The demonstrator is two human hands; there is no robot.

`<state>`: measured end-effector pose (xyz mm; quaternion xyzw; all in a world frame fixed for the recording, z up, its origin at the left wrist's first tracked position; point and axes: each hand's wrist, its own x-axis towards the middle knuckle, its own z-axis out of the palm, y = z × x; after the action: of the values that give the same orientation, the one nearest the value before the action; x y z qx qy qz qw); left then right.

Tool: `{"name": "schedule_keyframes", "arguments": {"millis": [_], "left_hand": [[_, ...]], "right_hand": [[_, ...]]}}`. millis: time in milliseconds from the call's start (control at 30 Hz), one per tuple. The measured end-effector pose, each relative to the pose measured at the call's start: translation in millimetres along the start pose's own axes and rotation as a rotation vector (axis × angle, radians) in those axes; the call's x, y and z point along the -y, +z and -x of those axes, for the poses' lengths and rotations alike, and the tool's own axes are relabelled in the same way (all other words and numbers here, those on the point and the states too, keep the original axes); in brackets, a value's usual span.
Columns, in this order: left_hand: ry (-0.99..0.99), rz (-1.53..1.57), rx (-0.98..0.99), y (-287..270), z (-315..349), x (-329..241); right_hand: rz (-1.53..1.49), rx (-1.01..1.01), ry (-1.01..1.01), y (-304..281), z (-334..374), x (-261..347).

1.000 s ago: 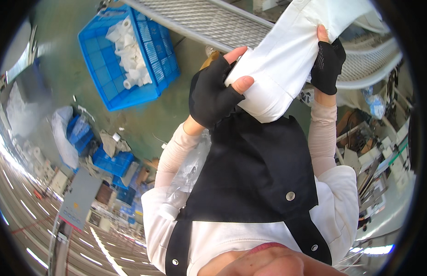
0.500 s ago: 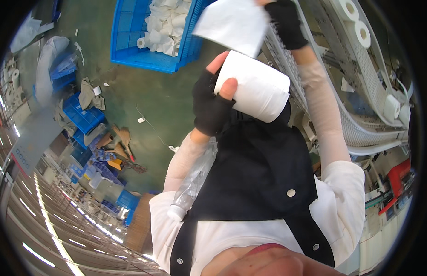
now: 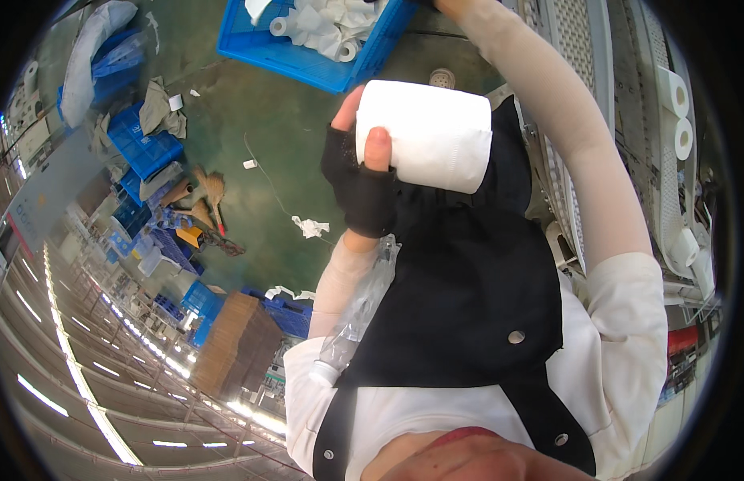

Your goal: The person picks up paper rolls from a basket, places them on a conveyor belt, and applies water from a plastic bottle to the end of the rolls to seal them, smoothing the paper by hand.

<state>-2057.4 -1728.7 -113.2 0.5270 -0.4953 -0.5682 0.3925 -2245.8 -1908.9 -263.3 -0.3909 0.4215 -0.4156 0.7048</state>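
Note:
My left hand, in a black fingerless glove, grips a white toilet paper roll by its left end, thumb across the side. The roll lies sideways in front of my black apron, with its paper wound up close. My right arm stretches up to the top edge, where only a bit of the gloved right hand shows beside the blue crate; its fingers are out of the picture. Inside the crate are loose white paper and several rolls. A clear plastic bottle sits between the apron and my left arm.
A conveyor runs along the right, with more rolls on its far side. At the left stand blue bins near brooms. A paper scrap lies on the green floor. Brown cardboard boxes stand lower left.
My right hand has moved up and left toward the crate, and the white sheet it held has left the roll's side. The roll has shifted slightly left in my left hand, which keeps its grip.

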Motion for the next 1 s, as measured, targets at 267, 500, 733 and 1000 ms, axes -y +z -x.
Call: {"name": "schedule_keyframes", "arguments": {"millis": [267,500,733,1000], "left_hand": [[0.057,0.12,0.209,39.8,-12.5,-2.5],[0.048,0.053,0.606,101.4,6.3,-20.2],[-0.088,-0.023,0.926,144.3,27.0,-12.0],[-0.523,0.003,1.224,155.2,37.8,15.9]], "right_hand": [[-0.144,-0.231,-0.305,50.9,259.9,71.1],[0.154,-0.967,-0.361,97.2,358.0,48.7],[0.836,-1.066,-0.458,110.4,424.1,36.8],[1.035,-0.935,-0.26,136.3,456.3,13.3]]}}
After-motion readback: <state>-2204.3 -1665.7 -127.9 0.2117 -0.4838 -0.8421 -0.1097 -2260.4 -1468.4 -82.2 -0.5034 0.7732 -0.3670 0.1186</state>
